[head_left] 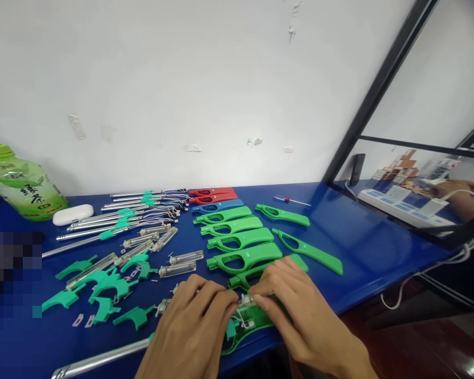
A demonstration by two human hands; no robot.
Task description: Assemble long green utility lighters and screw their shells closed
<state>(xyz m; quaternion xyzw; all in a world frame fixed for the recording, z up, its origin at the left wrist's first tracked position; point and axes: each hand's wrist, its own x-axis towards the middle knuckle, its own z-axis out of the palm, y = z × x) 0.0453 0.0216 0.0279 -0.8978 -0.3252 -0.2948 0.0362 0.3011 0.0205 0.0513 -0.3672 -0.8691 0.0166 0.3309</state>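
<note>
My left hand point(193, 326) is closed, fingers curled together over the front end of an open green lighter casing point(256, 320); its thumb and what it grips are hidden. My right hand point(296, 310) pinches a clear fuel tank point(245, 299) over that casing, its far end covered by the hand. White wires and a teal trigger point(231, 328) show inside the casing. A metal lighter tube point(102, 359) runs out leftward from under my left hand. Just beyond my fingers lies another green casing half point(239, 281).
Green casing halves point(245, 257) lie in a row behind, with red ones point(213, 200) farther back. Loose teal triggers point(112, 287), clear tanks point(177, 269) and wired metal tubes point(122, 216) spread leftward. A screwdriver point(292, 200), bottle point(27, 184) and white case point(73, 215) stand near the wall. Another person's hand point(454, 190) is at right.
</note>
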